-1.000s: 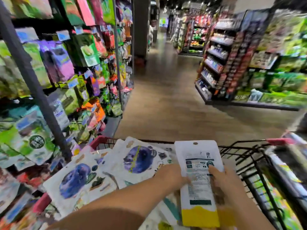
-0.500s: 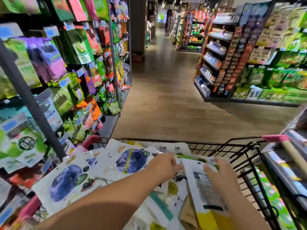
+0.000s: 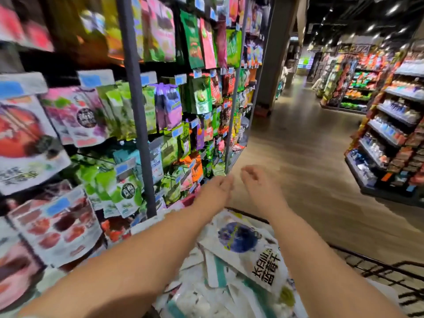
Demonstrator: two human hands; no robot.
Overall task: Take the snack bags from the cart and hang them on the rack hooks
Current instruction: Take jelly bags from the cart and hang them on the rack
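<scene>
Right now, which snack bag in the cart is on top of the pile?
The white bag with the blue berry picture and black lettering, lying face up. It overlaps the white bags with teal stripes beneath it.

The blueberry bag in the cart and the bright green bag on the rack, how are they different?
The blueberry bag lies flat in the cart, while the green bag hangs upright on the rack. The blueberry bag is mostly white with a blue fruit picture, but the green bag is bright green with a dark round label. Both are flat snack pouches.
</scene>
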